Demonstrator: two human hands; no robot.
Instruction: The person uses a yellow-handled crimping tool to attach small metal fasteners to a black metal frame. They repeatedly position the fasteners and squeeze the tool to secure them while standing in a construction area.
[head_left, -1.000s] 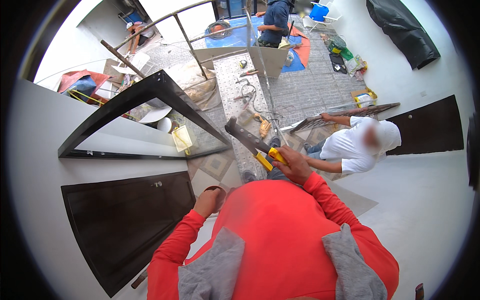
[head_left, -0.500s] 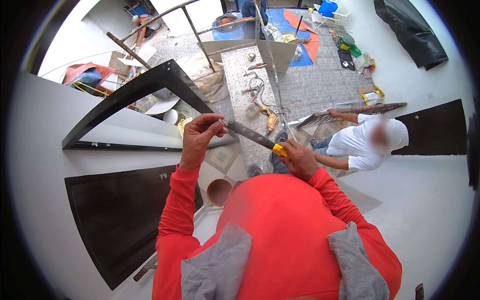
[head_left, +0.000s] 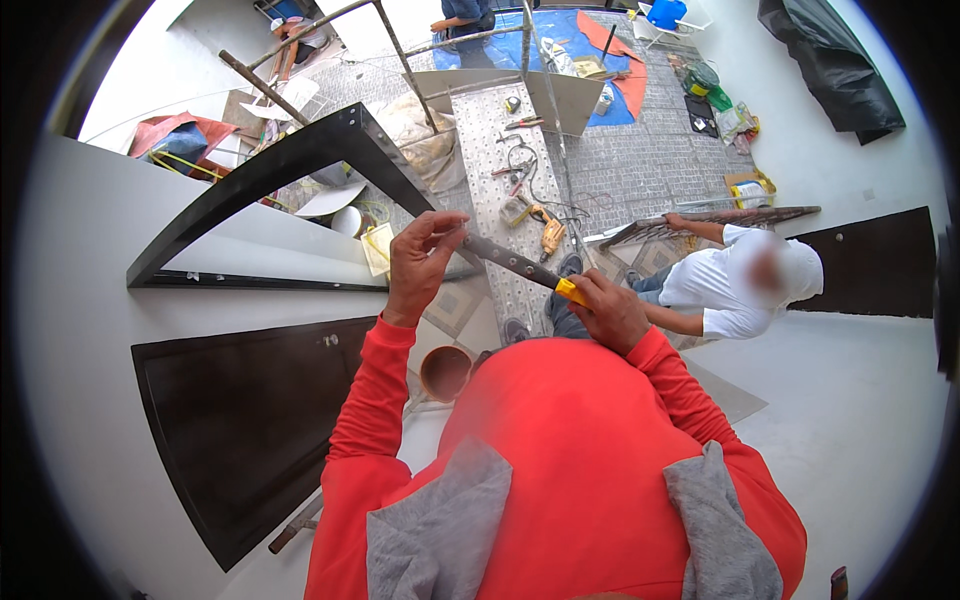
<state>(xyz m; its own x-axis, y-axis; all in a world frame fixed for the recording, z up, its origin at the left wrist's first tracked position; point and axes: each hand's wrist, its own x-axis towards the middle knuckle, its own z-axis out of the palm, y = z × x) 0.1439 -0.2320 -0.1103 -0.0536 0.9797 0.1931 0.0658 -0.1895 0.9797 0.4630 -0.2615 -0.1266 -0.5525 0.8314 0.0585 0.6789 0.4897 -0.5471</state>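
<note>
In front of my chest is a dark, flat bar [head_left: 515, 263] with a row of round spots or holes and a yellow end [head_left: 571, 291]. My right hand [head_left: 610, 312] is closed around the yellow end; its kind is partly hidden by the fingers. At the bar's other end, my left hand [head_left: 420, 262] pinches thumb and fingertips together. Whatever is between them is too small to make out. Just beyond the left hand, a black arched frame [head_left: 250, 170] leans out from the wall, its near end passing behind that hand.
A perforated plank [head_left: 480, 150] below bears a yellow drill [head_left: 552, 235], a tape measure [head_left: 512, 104], pliers and cords. Metal scaffold poles [head_left: 400, 60] rise around it. At right, a co-worker [head_left: 725, 285] holds a dark panel [head_left: 715, 222]. A round brown pot [head_left: 445, 372] sits below left.
Both hands and the bar have shifted slightly right in view. The left fingertips now lie against or very near the bar's end. The view itself has moved a little.
</note>
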